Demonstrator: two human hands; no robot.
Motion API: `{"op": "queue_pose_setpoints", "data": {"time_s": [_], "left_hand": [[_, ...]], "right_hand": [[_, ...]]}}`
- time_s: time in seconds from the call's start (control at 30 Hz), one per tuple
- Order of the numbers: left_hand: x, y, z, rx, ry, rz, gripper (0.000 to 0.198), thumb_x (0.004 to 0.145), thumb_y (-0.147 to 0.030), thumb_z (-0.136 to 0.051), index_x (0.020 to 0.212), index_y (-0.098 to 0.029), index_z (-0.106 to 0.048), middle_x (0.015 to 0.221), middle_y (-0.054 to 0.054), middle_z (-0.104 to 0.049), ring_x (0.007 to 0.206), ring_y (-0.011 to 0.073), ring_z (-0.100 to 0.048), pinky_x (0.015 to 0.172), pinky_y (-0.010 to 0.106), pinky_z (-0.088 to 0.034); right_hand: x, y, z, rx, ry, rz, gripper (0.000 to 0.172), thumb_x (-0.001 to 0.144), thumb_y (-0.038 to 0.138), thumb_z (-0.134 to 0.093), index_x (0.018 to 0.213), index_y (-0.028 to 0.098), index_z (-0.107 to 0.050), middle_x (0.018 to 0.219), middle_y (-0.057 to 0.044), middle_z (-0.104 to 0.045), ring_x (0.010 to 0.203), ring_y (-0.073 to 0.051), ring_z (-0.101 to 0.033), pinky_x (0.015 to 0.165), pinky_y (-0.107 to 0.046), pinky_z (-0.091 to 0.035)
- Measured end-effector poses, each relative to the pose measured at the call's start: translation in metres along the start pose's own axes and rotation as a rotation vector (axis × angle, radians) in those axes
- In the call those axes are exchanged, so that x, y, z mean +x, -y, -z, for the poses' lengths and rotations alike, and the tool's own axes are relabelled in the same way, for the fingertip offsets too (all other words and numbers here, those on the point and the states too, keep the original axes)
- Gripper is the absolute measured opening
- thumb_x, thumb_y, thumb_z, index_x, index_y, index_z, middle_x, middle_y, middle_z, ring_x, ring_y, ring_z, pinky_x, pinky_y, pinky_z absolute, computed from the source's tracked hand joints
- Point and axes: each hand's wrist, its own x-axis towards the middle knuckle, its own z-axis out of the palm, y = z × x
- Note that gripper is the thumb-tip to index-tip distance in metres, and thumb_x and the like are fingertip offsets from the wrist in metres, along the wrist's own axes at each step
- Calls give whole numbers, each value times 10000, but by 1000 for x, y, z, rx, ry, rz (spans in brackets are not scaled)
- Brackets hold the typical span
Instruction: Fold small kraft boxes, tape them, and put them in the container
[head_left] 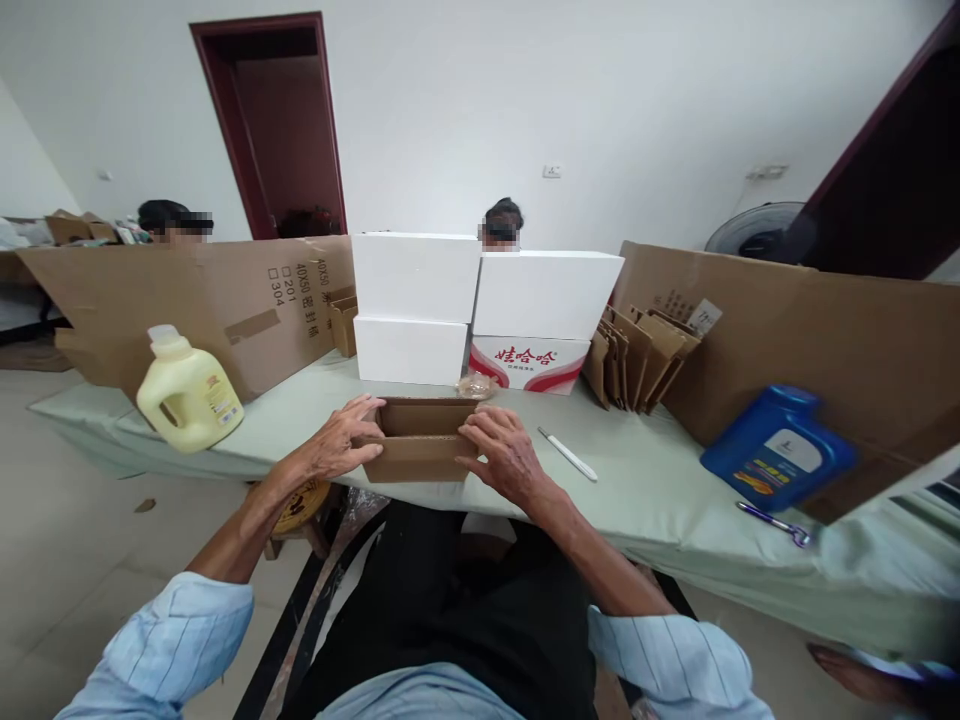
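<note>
A small open brown cardboard box (pixel 420 440) stands at the near edge of the table with the pale green cover (pixel 645 480). My left hand (pixel 337 440) grips its left end, fingers curled over the rim. My right hand (pixel 504 455) holds its right end, fingers bent against the side and top edge. Both sleeves are light blue.
A yellow jug (pixel 187 392) stands left, a blue jug (pixel 780 447) right. A white pen-like tool (pixel 568 454) and a purple tool (pixel 776 523) lie on the cover. White boxes (pixel 480 305), flat brown cartons (pixel 641 355) and cardboard screens stand behind. Two people sit beyond.
</note>
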Motion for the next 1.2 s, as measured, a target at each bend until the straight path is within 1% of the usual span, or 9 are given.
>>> {"op": "queue_pose_setpoints", "data": {"time_s": [0.07, 0.2, 0.33, 0.5, 0.6, 0.77, 0.93, 1.03, 1.2], "left_hand": [[-2, -3, 1, -43, 20, 10, 357, 1028, -393, -516, 1024, -232, -834, 1719, 84, -424, 1595, 379, -365, 1271, 620, -362], [-3, -2, -1, -76, 57, 34, 398, 1051, -422, -496, 1007, -218, -835, 1760, 93, -348, 1616, 371, -332, 1276, 587, -360], [-5, 5, 0, -69, 56, 55, 398, 978, -513, -654, 1250, -258, -791, 1764, 122, -329, 1581, 422, -386, 1243, 623, -383], [-15, 19, -4, -59, -92, 34, 713, 875, -455, -801, 1528, -274, -582, 1740, 153, -363, 1553, 394, -435, 1239, 614, -387], [-17, 28, -18, 10, -70, 40, 865, 830, -345, -834, 1611, -278, -469, 1734, 157, -381, 1599, 401, -359, 1223, 626, -399], [-17, 34, -41, 172, -85, 96, 1006, 790, -223, -843, 1666, -243, -349, 1724, 197, -382, 1635, 418, -278, 1212, 625, -401], [-26, 35, -54, 153, -126, 89, 957, 788, -214, -846, 1621, -244, -376, 1730, 181, -361, 1615, 394, -320, 1218, 602, -418], [-30, 37, -61, 140, -171, 67, 932, 794, -208, -833, 1610, -230, -383, 1724, 184, -361, 1598, 392, -343, 1232, 588, -414], [-28, 45, -70, 87, -199, 15, 876, 839, -221, -783, 1611, -236, -369, 1720, 183, -360, 1564, 378, -406, 1238, 569, -428]], "right_hand": [[1, 3, -2, -38, 43, 41, 50, 1020, 251, -651, 1046, 246, -694, 1080, -93, -716, 1136, -313, -587, 1050, -498, -432], [-8, 9, -12, -89, 19, 48, 175, 1058, 217, -569, 901, 236, -645, 945, -79, -704, 949, -267, -584, 986, -441, -443], [-17, 8, -19, -16, 59, -12, 176, 1057, 204, -530, 931, 249, -644, 834, -48, -700, 832, -248, -613, 1068, -460, -424], [-13, -12, -17, 156, 68, -129, 123, 1049, 255, -543, 990, 262, -652, 898, -40, -742, 880, -255, -654, 1014, -438, -470], [-2, -28, -17, 163, 62, -155, 106, 1041, 262, -559, 997, 261, -655, 869, -36, -720, 874, -257, -638, 939, -415, -499], [14, -43, -26, 137, 28, -178, 120, 1037, 267, -586, 1122, 238, -666, 978, -73, -739, 945, -293, -660, 1048, -518, -464], [0, -47, -37, 89, -220, -262, 621, 985, 490, -713, 1498, 216, -498, 1502, -197, -556, 1425, -415, -482, 1188, -624, -371], [-22, -49, -51, 237, -349, -452, 992, 896, 612, -786, 1636, 174, -290, 1622, -254, -404, 1509, -431, -389, 1214, -643, -356], [-44, -48, -81, 920, -49, -621, 1161, 720, 638, -907, 1629, 217, -319, 1615, -197, -454, 1507, -393, -413, 1234, -613, -358]]}}
